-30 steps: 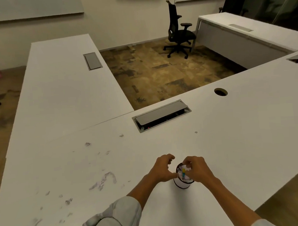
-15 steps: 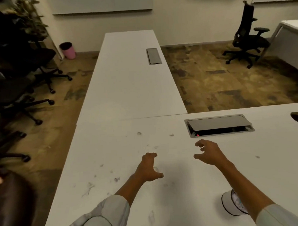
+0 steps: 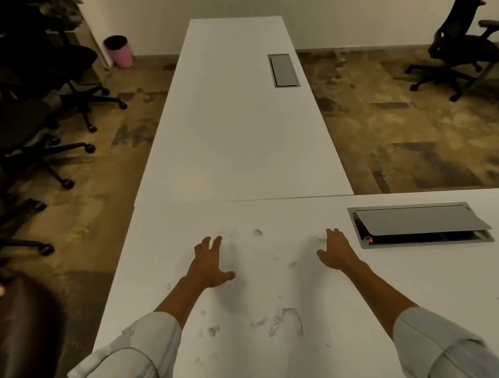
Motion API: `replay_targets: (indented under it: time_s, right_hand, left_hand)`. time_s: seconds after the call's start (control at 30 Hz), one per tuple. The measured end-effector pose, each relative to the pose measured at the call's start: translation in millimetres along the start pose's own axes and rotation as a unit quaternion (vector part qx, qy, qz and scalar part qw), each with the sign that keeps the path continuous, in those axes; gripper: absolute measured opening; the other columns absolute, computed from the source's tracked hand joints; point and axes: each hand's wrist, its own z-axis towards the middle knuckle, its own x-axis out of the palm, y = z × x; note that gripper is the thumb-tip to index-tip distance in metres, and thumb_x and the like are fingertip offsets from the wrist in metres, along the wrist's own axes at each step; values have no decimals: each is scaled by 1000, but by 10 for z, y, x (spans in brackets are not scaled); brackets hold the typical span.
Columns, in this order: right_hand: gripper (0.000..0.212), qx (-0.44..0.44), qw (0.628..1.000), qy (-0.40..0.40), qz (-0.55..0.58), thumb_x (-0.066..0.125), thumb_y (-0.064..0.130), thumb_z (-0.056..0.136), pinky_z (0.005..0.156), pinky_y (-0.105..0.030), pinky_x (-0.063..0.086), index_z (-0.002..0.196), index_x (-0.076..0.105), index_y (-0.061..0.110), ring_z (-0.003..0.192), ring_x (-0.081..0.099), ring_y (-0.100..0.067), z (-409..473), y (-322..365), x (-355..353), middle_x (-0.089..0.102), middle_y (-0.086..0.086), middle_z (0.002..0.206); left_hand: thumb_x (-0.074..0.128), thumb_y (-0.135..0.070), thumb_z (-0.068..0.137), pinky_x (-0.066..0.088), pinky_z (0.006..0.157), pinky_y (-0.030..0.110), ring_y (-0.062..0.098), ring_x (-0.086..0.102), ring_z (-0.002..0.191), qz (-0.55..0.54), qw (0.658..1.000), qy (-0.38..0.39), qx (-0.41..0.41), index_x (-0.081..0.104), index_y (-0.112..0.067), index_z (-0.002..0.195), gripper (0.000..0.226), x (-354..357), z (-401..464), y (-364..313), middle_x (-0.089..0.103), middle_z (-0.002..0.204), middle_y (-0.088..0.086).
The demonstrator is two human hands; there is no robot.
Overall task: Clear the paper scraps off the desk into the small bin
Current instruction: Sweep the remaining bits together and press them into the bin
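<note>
You will find nothing to read here; the white desk (image 3: pixel 240 132) bears no label, brand or number; the pink bin (image 3: pixel 119 51) left of that desk shows no lettering either.

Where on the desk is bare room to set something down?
The far desk is bare except for its hatch. Also bare: the near desk right of the right hand, below the open hatch. Crowded: scraps lie between and below the hands, left hand included.
</note>
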Motion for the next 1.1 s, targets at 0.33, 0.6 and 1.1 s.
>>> replay_targets:
  time_s: [0.33, 0.6, 1.1]
  right_hand:
    - [67, -131, 990, -50, -15, 39, 27, 97, 121, -44, 0, 151, 9, 1, 149, -8, -32, -32, 186, 914, -2, -20, 161]
    - [68, -264, 962, -17, -71, 30, 36, 96, 122, -40, -3, 152, 6, 6, 150, -9, -26, -223, 465, 1223, -3, -14, 162]
    - [60, -254, 956, 59, -133, 45, 8, 97, 118, -51, 24, 149, 16, 4, 147, 9, -38, -1533, 246, 1444, 11, -20, 159]
  left_hand:
    - [48, -51, 92, 14, 120, 51, 38, -6, 146, 72, 989, 11, 125, -2, -31, 150, 80, 371, 854, -423, -12, 159, 14]
    - [25, -34, 102, 7, 123, 42, 33, -6, 148, 145, 979, 5, 146, 6, -13, 151, 56, 723, 630, -574, -5, 160, 15]
    - [34, -37, 97, 15, 120, 40, 37, 2, 147, 146, 976, 56, 150, 16, -12, 150, 61, 1295, -973, -353, 3, 159, 21]
